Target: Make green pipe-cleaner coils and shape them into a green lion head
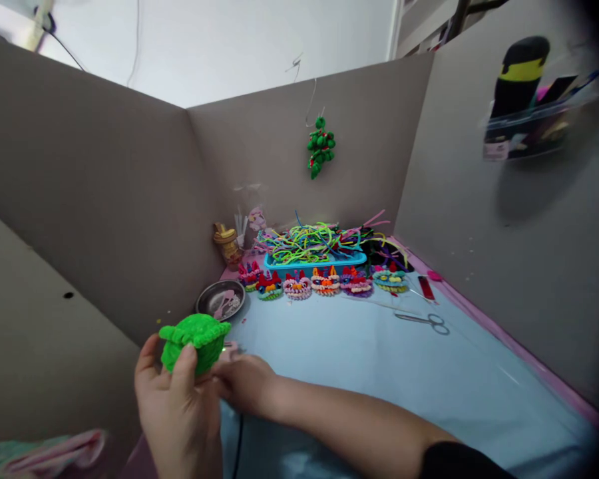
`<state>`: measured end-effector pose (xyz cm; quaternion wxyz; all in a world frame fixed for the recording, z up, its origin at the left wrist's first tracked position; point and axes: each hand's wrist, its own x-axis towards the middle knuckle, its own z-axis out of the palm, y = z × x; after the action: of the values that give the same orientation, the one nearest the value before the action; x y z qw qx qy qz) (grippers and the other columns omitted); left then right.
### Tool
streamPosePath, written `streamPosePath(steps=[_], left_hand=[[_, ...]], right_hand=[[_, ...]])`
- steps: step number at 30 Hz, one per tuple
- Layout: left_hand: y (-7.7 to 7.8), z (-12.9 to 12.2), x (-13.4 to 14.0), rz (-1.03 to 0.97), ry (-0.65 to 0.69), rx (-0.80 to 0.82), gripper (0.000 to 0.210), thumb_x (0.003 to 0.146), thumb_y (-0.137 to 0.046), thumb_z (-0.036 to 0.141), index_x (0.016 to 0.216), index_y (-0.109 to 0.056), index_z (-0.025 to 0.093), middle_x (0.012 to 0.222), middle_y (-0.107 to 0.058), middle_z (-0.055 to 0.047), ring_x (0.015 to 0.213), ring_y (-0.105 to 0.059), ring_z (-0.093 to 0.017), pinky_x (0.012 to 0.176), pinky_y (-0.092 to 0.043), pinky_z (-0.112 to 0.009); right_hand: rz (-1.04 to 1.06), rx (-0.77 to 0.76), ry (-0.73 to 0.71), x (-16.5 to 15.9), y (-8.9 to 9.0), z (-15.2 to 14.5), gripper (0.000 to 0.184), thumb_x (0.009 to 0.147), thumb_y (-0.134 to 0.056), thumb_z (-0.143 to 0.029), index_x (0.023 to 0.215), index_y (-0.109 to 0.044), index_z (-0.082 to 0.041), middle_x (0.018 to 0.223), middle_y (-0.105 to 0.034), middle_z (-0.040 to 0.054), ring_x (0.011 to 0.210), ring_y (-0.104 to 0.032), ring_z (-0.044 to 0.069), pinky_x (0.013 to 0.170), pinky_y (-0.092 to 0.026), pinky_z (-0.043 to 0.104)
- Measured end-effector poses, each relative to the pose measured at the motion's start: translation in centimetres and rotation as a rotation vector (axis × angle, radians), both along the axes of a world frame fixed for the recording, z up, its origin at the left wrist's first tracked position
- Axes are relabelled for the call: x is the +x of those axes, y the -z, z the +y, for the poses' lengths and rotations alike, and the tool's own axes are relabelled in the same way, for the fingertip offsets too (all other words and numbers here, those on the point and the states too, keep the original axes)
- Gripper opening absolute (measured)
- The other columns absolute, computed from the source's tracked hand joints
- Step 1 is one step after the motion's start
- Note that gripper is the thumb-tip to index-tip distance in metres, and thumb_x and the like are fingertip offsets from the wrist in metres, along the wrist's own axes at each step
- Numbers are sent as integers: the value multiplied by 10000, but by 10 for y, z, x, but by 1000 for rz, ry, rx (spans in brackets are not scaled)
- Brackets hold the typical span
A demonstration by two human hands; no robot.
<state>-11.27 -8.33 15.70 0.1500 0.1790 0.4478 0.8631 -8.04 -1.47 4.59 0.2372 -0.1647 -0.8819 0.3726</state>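
My left hand [172, 392] is closed round a bright green fuzzy crocheted piece [196, 342], thumb in front and fingers behind. The piece is rounded, with a raised rim and a nub at each side. My right hand [247, 384] reaches across to the left, just beside and behind the left hand. Its fingers are curled at a pink glue gun [231, 350] that shows only in part, with a small lit spot. A black cord [239, 442] runs down from below that hand. The right fingertips are mostly hidden.
A row of colourful crocheted animal heads [325, 282] lies before a blue tray [315, 261] heaped with fuzzy stems. A metal dish [221, 299] stands at left, scissors [424, 320] at right. Grey partitions [279, 153] enclose the table; a pouch [524, 130] hangs at right.
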Motion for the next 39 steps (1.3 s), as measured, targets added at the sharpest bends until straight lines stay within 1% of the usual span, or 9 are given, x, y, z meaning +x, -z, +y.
streamPosePath(steps=[5,10,13,16,18,23,29,35,39], left_hand=[[12,14,-6,11,-21,28,505,653,-686,83,1107,-508,216,935,-633,6,761,-628,-97,666,-550,-227],[53,49,13,-25,131,-53,500,683,-713,176,1113,-461,215,952,-630,-4,771,-641,-99,703,-522,-238],[77,69,27,-99,208,-132,557,683,-717,199,1154,-420,212,921,-638,-12,718,-652,-113,694,-521,-266],[88,89,39,-224,318,-124,574,664,-728,175,1147,-419,209,914,-646,-18,718,-660,-116,681,-518,-256],[91,103,43,-309,365,-95,554,639,-746,167,1099,-439,202,889,-650,-12,702,-659,-118,670,-519,-255],[104,129,51,-357,397,-75,596,625,-779,195,1113,-436,210,923,-665,-26,763,-668,-144,715,-517,-278],[120,129,53,-297,441,-129,676,689,-766,239,1244,-380,237,969,-663,-43,817,-659,-140,761,-504,-275],[121,124,53,-229,496,-200,718,735,-743,301,1326,-340,251,985,-658,-51,857,-653,-140,798,-491,-271],[119,124,54,-272,519,-177,692,739,-737,308,1316,-362,241,989,-660,-54,848,-655,-139,787,-494,-260]], right_hand=[[161,-141,299,83,2,8,226,905,-442,-332,1011,-623,-247,873,-632,49,843,-592,205,771,-464,330],[377,-303,481,148,14,36,296,931,-368,-413,889,-578,-208,945,-492,58,739,-601,149,718,-516,314],[345,-216,659,184,8,58,189,889,-446,-390,910,-520,-217,855,-492,33,636,-551,141,630,-496,303],[257,-86,687,207,-6,81,214,798,-559,-319,927,-409,-235,777,-496,-4,634,-518,153,624,-458,304],[247,-98,713,210,-14,93,306,723,-621,-287,876,-359,-243,759,-498,-16,619,-510,152,599,-442,297],[420,-463,607,192,-15,109,440,636,-608,-205,1000,-364,-242,771,-589,-20,680,-586,172,649,-466,306],[396,-704,424,185,3,103,191,660,-629,-219,793,-496,-189,670,-551,-16,605,-492,127,563,-380,250],[439,-715,274,187,17,91,359,842,-560,-500,1021,-518,-192,567,-484,-32,530,-441,131,499,-339,254],[328,-591,319,188,23,86,403,868,-515,-533,1071,-552,-187,634,-543,6,572,-503,141,531,-415,267]])
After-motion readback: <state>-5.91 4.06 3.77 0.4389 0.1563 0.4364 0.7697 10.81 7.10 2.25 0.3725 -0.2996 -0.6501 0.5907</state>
